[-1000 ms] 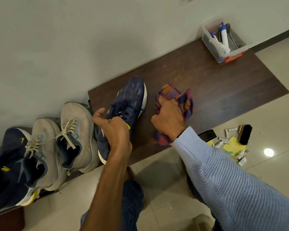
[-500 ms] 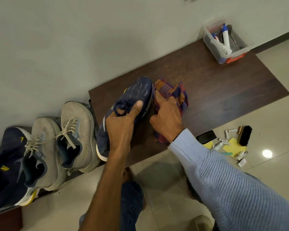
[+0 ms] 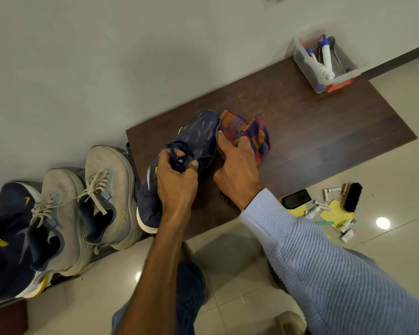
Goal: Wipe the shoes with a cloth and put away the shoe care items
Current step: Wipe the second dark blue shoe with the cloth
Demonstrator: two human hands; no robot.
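Navy shoe [image 3: 198, 134], yellow logo [image 3: 180, 130], laces [image 3: 177, 151] gripped by left hand [image 3: 177, 184], right hand [image 3: 237, 172] clutching checked cloth [image 3: 257, 134]

The bare left arm reaches forward, its left hand [image 3: 177, 182] curled round the laced middle of the navy shoe [image 3: 198, 134], while the right hand [image 3: 237, 170], wrist in a pale blue sleeve [image 3: 324, 262], clutches the checked cloth [image 3: 257, 134] under bent fingers.

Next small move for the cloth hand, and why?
Probably drag the cloth over the toe of the navy shoe: the right hand holds it against the shoe's side, the left hand grips the shoe at its laces, and the toe shows pale streaks.
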